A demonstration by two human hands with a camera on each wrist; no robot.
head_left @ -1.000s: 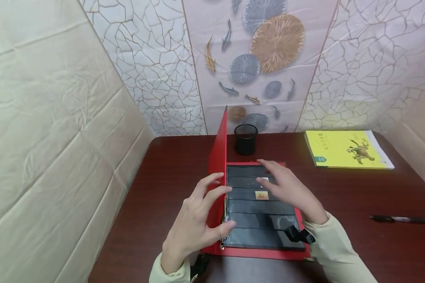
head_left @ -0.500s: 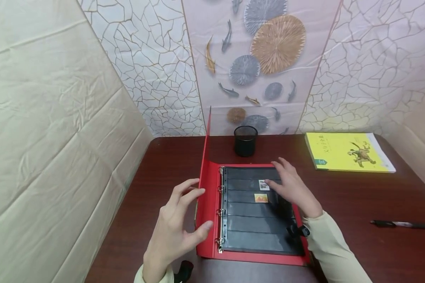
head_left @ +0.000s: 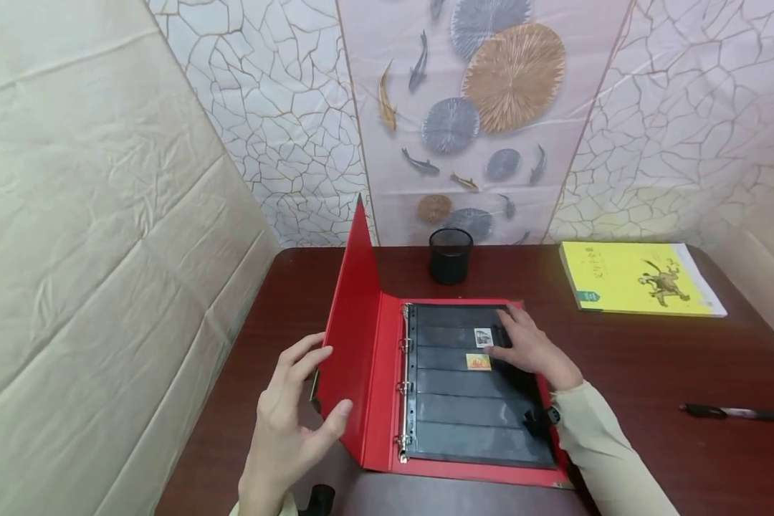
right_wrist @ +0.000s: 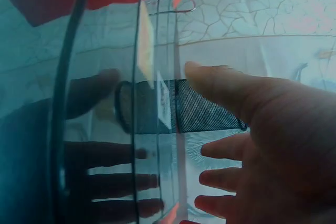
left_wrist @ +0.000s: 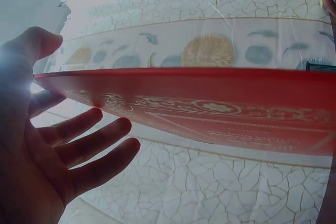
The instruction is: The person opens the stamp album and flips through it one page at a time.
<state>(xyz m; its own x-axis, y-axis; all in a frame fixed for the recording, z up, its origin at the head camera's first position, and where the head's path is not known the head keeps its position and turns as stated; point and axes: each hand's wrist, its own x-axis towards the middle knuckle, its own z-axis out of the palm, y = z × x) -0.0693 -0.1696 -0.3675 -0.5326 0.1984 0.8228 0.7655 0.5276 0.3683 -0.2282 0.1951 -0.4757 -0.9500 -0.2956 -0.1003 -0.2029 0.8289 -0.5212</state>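
Cover (head_left: pixel 351 337) of the red binder (head_left: pixel 378 401) on the tabletop (head_left: pixel 271 301) has tipped farther left, leaving the page (head_left: pixel 474 412) fully bared; left hand (head_left: pixel 290 416) straddles its edge, thumb and fingers apart; right hand (head_left: pixel 534 350), fingers uncurled, hovers over the page.

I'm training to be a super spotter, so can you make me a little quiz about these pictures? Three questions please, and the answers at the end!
1. True or false: the pen lies apart from the yellow book.

2. Pick one: how many small stamp-like pieces show on the black page?
A. One
B. Two
C. Five

3. Answer in your own words: which hand is nearer to the raised red cover?

Key
1. True.
2. B.
3. The left hand.
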